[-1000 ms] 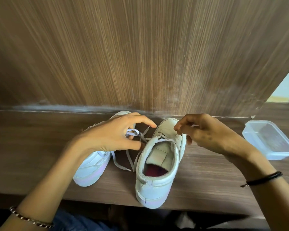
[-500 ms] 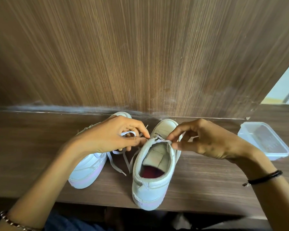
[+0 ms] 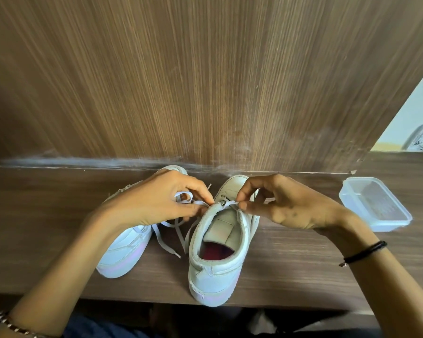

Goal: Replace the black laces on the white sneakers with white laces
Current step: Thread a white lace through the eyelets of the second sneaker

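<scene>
Pinching the white lace (image 3: 226, 204) across the collar of the nearer sneaker (image 3: 215, 272) on the wooden desk (image 3: 303, 269), we hold one stretch between thumb and forefinger of our right hand (image 3: 291, 206) and a loop in the curled fingers of our left hand (image 3: 154, 203), the other sneaker (image 3: 122, 252) lying just beside it.

Single head view, looking forward-down, close over desk (image 3: 39, 211), facing wood panel (image 3: 205, 81).
</scene>
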The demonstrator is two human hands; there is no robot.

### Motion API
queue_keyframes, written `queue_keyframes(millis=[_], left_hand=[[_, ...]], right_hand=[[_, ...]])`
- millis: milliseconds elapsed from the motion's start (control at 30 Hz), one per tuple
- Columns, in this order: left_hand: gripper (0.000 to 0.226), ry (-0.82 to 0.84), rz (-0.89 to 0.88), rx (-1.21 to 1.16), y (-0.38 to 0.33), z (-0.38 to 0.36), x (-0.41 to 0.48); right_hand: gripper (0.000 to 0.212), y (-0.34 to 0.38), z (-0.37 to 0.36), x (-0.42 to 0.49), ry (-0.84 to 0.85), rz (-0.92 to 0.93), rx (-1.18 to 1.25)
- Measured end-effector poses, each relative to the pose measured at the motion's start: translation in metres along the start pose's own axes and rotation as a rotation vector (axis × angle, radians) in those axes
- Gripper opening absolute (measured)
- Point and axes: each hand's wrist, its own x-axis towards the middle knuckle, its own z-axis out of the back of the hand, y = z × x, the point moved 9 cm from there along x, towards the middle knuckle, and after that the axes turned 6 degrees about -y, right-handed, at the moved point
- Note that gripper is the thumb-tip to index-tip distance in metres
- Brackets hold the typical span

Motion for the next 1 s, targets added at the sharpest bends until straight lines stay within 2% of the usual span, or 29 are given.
queue_keyframes(millis=[167, 500, 1000], left_hand=[[0.011, -0.015, 0.049, -0.023, 0.004, 0.001, -0.001], [0.015, 0.022, 0.039, -0.102, 0.001, -0.001, -0.003], [0.006, -0.173, 0.065, -0.112, 0.011, 0.003, -0.009]], right_hand=[[0.007, -0.006, 0.003, -0.001, 0.016, -0.061, 0.141], [0.006, -0.007, -0.003, -0.001, 0.057, -0.077, 0.214], [0.007, 0.000, -0.003, 0.002, 0.038, -0.057, 0.190]])
